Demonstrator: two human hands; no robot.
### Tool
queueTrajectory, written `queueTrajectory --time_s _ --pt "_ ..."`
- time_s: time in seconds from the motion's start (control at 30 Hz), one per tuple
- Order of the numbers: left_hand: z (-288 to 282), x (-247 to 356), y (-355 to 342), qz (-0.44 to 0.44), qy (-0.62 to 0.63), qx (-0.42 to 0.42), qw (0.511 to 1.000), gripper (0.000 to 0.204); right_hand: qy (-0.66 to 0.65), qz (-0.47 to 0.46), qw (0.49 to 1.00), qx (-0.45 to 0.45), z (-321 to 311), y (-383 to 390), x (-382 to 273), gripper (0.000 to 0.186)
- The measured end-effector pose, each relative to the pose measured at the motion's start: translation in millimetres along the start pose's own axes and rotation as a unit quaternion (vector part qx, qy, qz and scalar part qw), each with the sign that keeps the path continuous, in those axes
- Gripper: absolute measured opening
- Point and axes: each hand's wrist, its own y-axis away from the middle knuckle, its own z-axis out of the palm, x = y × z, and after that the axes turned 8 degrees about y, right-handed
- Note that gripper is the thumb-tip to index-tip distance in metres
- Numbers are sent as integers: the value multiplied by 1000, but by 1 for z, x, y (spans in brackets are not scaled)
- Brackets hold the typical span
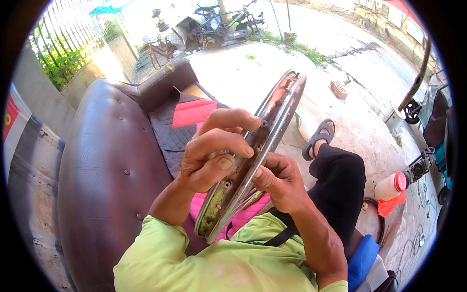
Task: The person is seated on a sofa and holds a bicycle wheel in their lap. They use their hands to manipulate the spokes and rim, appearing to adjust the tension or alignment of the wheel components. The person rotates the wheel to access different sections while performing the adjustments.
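A worn metal wheel rim (260, 131) stands tilted in front of my chest, its outer channel toward me. Holes, brownish stains and yellow-green marks show along the channel. Some thin spokes (248, 200) are visible at its lower right side. My left hand (214, 153) is at the rim's left, fingers bent and apart, with one fingertip against the channel. My right hand (279, 182) grips the rim from the other side, thumb at its edge and fingers curled behind. Whatever those hidden fingers touch cannot be made out.
I sit on a brown leather sofa (104, 185) with a pink quilted cushion (197, 207). To the right are a white tub with a red lid (389, 187), a dark tyre (381, 221) and loose wires. A brick (338, 90) lies ahead; bicycles (224, 24) stand farther off.
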Motion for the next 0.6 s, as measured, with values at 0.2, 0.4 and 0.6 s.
queueTrajectory --time_s 0.2,0.4,0.6 --pt "-1 -3 1 -18 36 -18 999 23 -19 8 1000 -5 2 0 -10 29" --pt "-2 -9 -3 35 38 -54 997 24 -66 -11 998 16 6 2 -7 32" --pt "-1 -7 -7 65 -3 -60 996 23 -35 -29 999 25 3 4 5 33"
